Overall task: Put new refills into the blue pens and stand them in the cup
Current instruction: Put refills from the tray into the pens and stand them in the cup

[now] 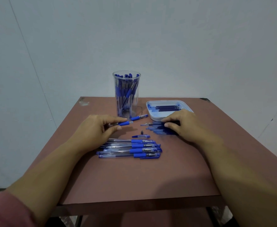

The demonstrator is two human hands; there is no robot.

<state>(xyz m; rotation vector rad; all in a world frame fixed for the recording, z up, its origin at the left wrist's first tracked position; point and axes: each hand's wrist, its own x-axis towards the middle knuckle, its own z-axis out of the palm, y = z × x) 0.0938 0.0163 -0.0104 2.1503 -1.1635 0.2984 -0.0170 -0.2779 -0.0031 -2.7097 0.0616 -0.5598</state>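
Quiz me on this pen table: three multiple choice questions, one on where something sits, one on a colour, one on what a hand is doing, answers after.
1. The white square tray of dark refills sits where? A) right of the clear plastic cup B) left of it C) inside it
2. Grips on the row of clear pens are? A) red B) blue C) green
3. The left hand is? A) flat, empty B) pinching a clear pen barrel C) inside the cup
Answers: 1 A, the tray lies right of the cup; 2 B, every grip is blue; 3 B, thumb and fingers close on the barrel.
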